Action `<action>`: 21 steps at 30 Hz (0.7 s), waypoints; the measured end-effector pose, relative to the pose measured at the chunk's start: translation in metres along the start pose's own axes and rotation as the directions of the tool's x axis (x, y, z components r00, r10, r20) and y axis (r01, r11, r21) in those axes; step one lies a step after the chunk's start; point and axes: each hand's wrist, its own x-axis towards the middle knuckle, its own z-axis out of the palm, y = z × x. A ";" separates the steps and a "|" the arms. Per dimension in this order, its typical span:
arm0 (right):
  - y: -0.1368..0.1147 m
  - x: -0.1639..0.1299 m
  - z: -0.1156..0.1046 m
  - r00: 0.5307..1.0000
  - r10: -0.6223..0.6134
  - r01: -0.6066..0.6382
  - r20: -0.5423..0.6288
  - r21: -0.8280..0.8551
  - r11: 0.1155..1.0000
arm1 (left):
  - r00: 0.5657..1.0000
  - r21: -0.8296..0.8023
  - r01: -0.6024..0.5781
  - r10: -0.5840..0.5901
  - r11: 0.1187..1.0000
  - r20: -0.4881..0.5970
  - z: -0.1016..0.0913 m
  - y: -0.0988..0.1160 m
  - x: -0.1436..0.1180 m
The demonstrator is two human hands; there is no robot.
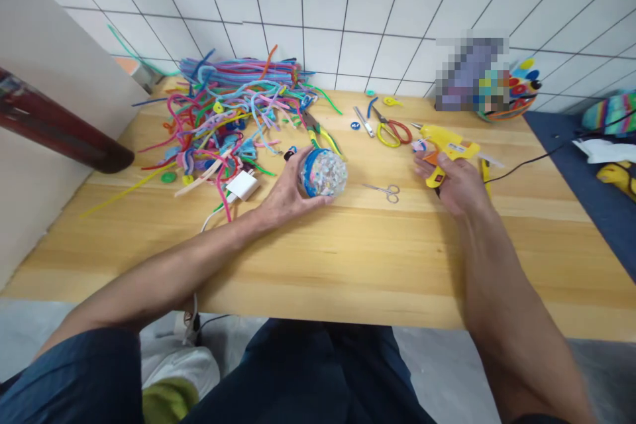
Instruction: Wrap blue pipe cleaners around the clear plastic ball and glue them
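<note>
cupping the blue-banded container (326,173), the left grip (292,189) lies well left of the glue gun (451,143), clasped in the right grip (463,185), nozzle (417,125) angled away-left.

Wooden table (348,265) against a white tiled wall (382,6).
Thin dark grout lines cross the far wall; a plain greyish-white side wall (64,53) meets the table's left edge, with a glossy dark red pole (64,126) slanting in front of it. Right of the pale, straight-grained top lies a dark blue surface (561,159). Pale grey floor (427,364) shows below the near edge. The light is bright and even, with soft shadows on the wood.
</note>
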 end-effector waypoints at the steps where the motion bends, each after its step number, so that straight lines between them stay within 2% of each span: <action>1: 0.000 0.002 -0.004 1.000 -0.017 0.017 -0.007 0.009 1.000 | 1.000 0.014 -0.012 0.012 1.000 -0.008 0.000 -0.002 0.001; 4: -0.001 0.005 -0.010 0.997 -0.063 0.065 -0.036 0.048 0.997 | 0.993 0.099 -0.064 0.074 0.993 -0.096 -0.011 0.006 0.005; 7: -0.002 0.003 -0.007 0.993 -0.082 0.088 -0.087 0.067 0.994 | 0.963 0.235 -0.083 0.139 0.968 -0.230 -0.035 0.036 0.008; 8: -0.003 0.002 -0.005 0.992 -0.076 0.083 -0.096 0.065 0.994 | 0.968 0.274 -0.088 0.147 0.958 -0.201 -0.044 0.049 0.006; 9: -0.003 0.001 -0.003 0.992 -0.071 0.078 -0.102 0.063 0.995 | 0.984 0.301 -0.109 0.146 0.947 -0.102 -0.052 0.061 0.003; 10: -0.004 0.000 0.000 0.992 -0.069 0.076 -0.107 0.060 0.995 | 0.993 0.329 -0.115 0.106 0.937 0.045 -0.059 0.071 -0.001; 12: -0.006 -0.003 0.005 0.991 -0.072 0.079 -0.113 0.055 0.995 | 0.951 0.406 -0.126 -0.006 0.905 0.308 -0.067 0.083 -0.012; 13: -0.006 -0.004 0.007 0.990 -0.077 0.083 -0.114 0.053 0.995 | 0.918 0.450 -0.119 -0.074 0.885 0.390 -0.067 0.085 -0.019; 16: -0.007 -0.006 0.012 0.990 -0.081 0.087 -0.114 0.047 0.995 | 0.843 0.537 -0.084 -0.227 0.839 0.487 -0.060 0.076 -0.032; 21: -0.005 -0.007 0.015 0.992 -0.064 0.065 -0.107 0.006 0.998 | 0.786 0.566 -0.140 -0.256 0.812 0.563 -0.040 0.063 -0.031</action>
